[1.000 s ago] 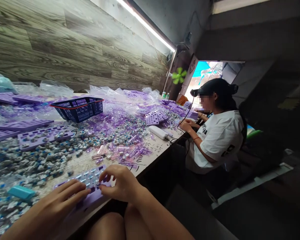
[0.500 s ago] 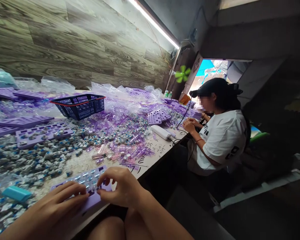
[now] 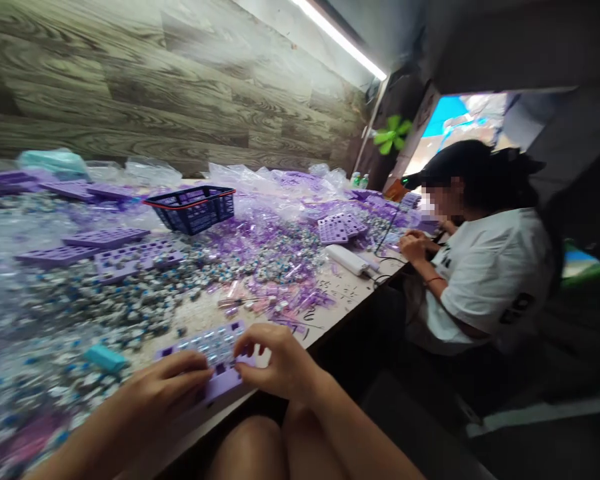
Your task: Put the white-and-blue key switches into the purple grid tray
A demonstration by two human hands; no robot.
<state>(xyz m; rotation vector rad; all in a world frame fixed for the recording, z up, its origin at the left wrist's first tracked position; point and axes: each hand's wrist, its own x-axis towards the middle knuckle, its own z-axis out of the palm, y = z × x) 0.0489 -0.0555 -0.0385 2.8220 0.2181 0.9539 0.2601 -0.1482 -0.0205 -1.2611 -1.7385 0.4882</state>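
Note:
A purple plastic keyboard case [image 3: 225, 381] with square openings lies at the table's front edge, several of its openings filled with clear-topped key switches [image 3: 217, 343]. Over its near left part bends my left hand [image 3: 167, 383], fingers together and closed on the case. My right hand [image 3: 280, 357] is at the right end, thumb and forefinger drawn into a pinch above the openings. Whatever is between those fingertips is too small to make out. Loose grey, white and blue key switches [image 3: 130, 310] spread in a heap beyond my left hand. A turquoise block [image 3: 105, 358] lies among them.
A dark blue basket [image 3: 193, 213] stands behind the switches. More purple cases [image 3: 135, 259] lie at left. Tweezers [image 3: 235, 302] and clear purple pieces [image 3: 300, 293] lie ahead, near a white power strip [image 3: 347, 259]. A co-worker [image 3: 500, 267] sits at the right.
The view has swung left, so everything appears further right. Both hands stay at the same case, the right one still pinched at its right end.

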